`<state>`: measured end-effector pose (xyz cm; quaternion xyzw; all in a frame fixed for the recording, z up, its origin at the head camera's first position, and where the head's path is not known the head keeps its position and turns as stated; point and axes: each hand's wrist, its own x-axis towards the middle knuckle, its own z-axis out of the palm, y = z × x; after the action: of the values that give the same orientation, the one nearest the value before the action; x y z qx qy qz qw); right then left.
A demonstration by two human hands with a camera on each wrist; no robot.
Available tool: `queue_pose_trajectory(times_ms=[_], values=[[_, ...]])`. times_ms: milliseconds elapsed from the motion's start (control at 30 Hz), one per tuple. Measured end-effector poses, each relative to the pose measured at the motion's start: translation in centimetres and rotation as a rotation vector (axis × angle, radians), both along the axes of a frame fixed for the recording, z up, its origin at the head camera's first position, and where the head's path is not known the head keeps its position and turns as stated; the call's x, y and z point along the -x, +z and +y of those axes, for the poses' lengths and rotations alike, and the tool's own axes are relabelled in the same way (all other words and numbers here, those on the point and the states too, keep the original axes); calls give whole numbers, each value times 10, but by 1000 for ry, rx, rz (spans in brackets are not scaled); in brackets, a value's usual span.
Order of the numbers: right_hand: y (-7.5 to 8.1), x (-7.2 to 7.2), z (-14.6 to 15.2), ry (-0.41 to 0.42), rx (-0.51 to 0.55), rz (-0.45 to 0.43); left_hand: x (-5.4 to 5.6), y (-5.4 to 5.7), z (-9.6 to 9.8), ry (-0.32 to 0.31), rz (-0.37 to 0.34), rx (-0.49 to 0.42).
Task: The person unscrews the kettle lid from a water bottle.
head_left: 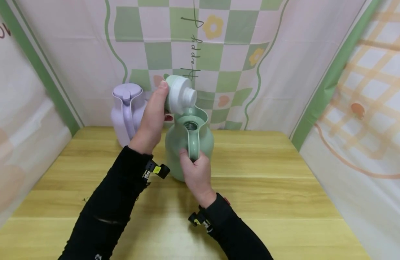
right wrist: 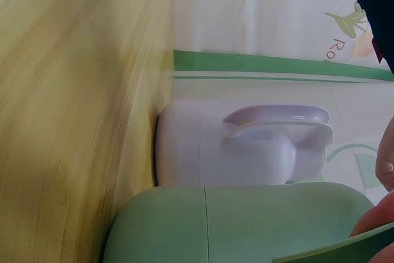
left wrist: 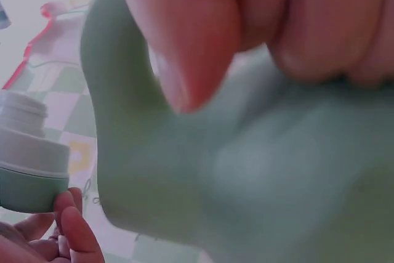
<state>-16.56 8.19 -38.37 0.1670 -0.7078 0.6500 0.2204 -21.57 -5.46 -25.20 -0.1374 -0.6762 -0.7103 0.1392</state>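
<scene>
A green vacuum jug (head_left: 177, 155) stands upright on the wooden table, its round mouth (head_left: 190, 125) uncovered. My left hand (head_left: 151, 117) holds the jug's lid (head_left: 180, 94), green on top with a white stepped stopper. It is just above and left of the mouth, tipped so the stopper faces right in the head view. Thumb and fingers of my right hand (head_left: 196, 177) grip the jug's handle (head_left: 193, 142). Seen close in the left wrist view, that right hand (left wrist: 197, 35) lies over the green handle, while the lid (left wrist: 34, 158) appears farther off.
A lilac jug (head_left: 123, 124) with its lid on stands to the left of the green one, partly behind my left hand. Wooden tabletop (head_left: 268, 187) extends on both sides. Patterned cloth (head_left: 232, 57) hangs behind the table and along both sides.
</scene>
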Motion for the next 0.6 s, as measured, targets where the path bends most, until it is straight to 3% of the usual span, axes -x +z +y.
queue_pose_trajectory(times_ms=[167,333,600], values=[[0,1,1,-31,-1,-5,-3,-6,0,-84,-131,-254],[0,3,3,-75,-23,4,-5,-13,0,-129,-250,-455],[0,10,12,-147,-25,-17,-2,-26,1,-163,-307,-601]])
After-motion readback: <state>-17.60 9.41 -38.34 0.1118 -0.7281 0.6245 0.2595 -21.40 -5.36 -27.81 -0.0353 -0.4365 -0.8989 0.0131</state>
